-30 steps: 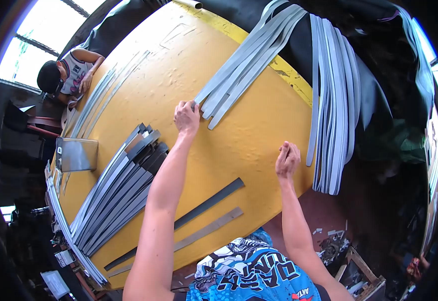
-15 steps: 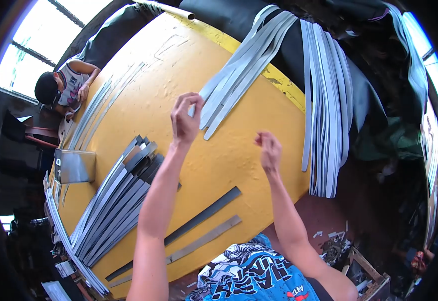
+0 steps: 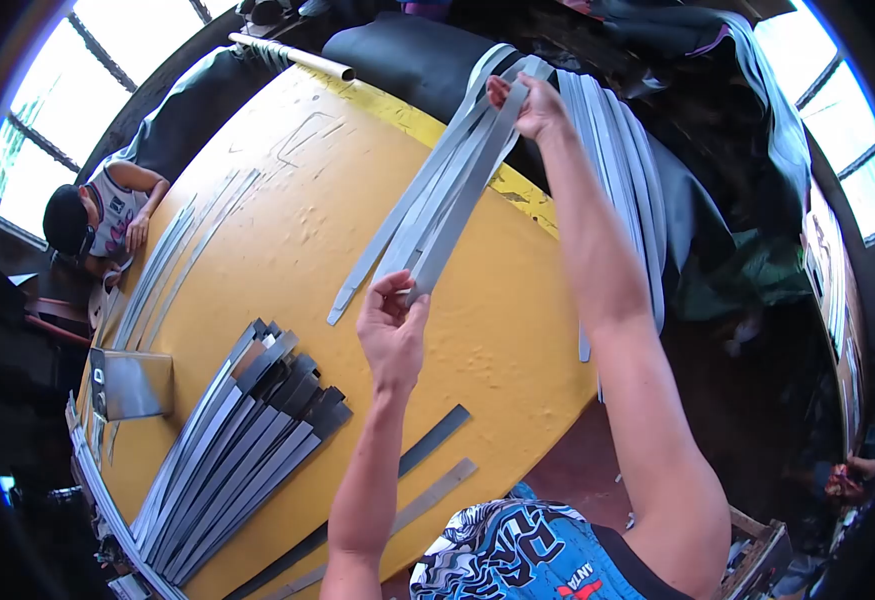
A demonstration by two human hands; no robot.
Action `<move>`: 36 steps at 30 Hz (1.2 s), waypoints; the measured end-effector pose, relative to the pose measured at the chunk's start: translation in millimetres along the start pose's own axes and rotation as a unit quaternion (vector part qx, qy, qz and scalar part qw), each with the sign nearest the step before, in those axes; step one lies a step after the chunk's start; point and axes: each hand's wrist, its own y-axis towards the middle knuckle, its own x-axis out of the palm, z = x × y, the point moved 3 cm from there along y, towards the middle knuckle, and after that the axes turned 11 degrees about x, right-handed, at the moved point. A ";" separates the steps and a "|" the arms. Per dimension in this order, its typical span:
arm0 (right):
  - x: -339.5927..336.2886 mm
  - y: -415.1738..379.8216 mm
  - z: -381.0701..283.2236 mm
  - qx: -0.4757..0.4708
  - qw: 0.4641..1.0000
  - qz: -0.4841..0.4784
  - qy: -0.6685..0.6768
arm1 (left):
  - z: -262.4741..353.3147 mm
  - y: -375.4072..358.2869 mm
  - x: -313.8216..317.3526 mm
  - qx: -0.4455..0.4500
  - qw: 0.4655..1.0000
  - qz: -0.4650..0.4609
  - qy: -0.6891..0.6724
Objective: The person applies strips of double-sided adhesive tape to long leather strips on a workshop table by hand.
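Observation:
My left hand (image 3: 394, 330) pinches the near end of a long, flat grey strip (image 3: 464, 210) above the yellow table (image 3: 517, 360). Farther away, my right hand (image 3: 539, 108) is closed on the far part of the same strip, which stretches between both hands. Beneath and left of it, a bunch of pale grey strips (image 3: 394, 225) lies over the table's far edge, some ends tapered. Another thick bundle of strips (image 3: 617, 170) hangs over the edge, partly hidden behind my right arm. The material of the strips is not certain.
A fan of grey and black strips (image 3: 227, 450) lies left, beside a metal box (image 3: 142, 385). A dark strip (image 3: 437, 438) and a grey-brown strip (image 3: 442, 485) lie near me. Another person (image 3: 107, 215) leans at the left edge. A tube (image 3: 297, 57) rests at the far edge.
My right hand has moved far forward to the strips' upper part and closed on one. My left hand has come lower and grips its near end. The view has shifted slightly.

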 end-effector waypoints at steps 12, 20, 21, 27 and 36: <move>-67.7 44.4 -34.4 -0.038 0.999 0.036 -0.003 | 5.7 -104.8 -71.7 -0.186 0.977 -0.083 -0.060; -77.9 63.8 -68.0 -0.108 0.990 0.022 -0.087 | 9.2 -176.5 -155.1 -0.267 0.964 -0.013 -0.014; -74.7 61.8 -67.5 -0.106 0.990 0.023 -0.086 | 12.5 -181.7 -169.5 -0.261 0.965 0.007 0.001; -105.2 107.8 -134.5 -0.180 0.979 0.008 -0.094 | 30.8 -206.7 -268.6 -0.219 0.960 0.173 -0.014; -159.5 105.1 -219.3 -0.142 0.978 -0.055 -0.145 | 63.9 -254.0 -363.5 -0.105 0.935 0.333 -0.054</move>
